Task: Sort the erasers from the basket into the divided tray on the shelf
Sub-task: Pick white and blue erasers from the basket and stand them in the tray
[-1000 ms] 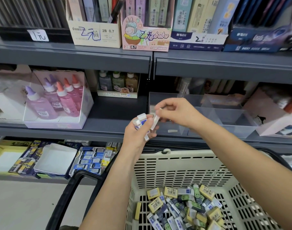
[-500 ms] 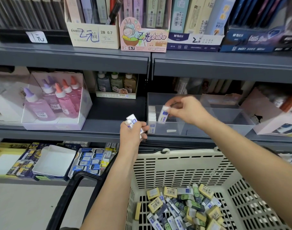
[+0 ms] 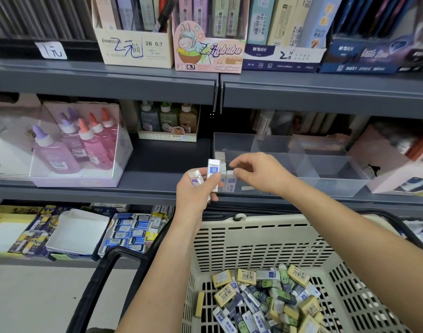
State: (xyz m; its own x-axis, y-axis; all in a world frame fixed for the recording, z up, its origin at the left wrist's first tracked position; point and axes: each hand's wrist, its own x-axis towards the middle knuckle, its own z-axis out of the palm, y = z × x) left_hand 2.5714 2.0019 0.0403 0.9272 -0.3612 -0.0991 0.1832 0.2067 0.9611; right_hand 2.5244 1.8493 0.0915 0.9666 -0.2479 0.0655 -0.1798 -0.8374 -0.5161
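A beige plastic basket (image 3: 253, 227) sits low in front of me, holding several yellow, white-blue and green erasers (image 3: 261, 299). On the middle shelf stands the clear divided tray (image 3: 326, 186); a few white-blue erasers (image 3: 229, 182) stand in its left front compartment. My left hand (image 3: 193, 195) is in front of the tray's left end, shut on two white-blue erasers (image 3: 213, 169), one of them upright. My right hand (image 3: 256, 171) hovers just to their right over the tray's front, fingers slightly apart and holding nothing.
A clear box of pink glue bottles (image 3: 80, 150) stands left on the same shelf, small bottles (image 3: 167, 118) behind. A pink box (image 3: 386, 169) touches the tray's right side. The upper shelf edge (image 3: 102, 80) overhangs. Boxed erasers (image 3: 131, 234) fill the lower shelf. The black basket handle (image 3: 97, 280) curves at left.
My right hand carried one eraser over the tray's left compartment, let it go there, and has come back empty beside my left hand. The left hand has risen slightly.
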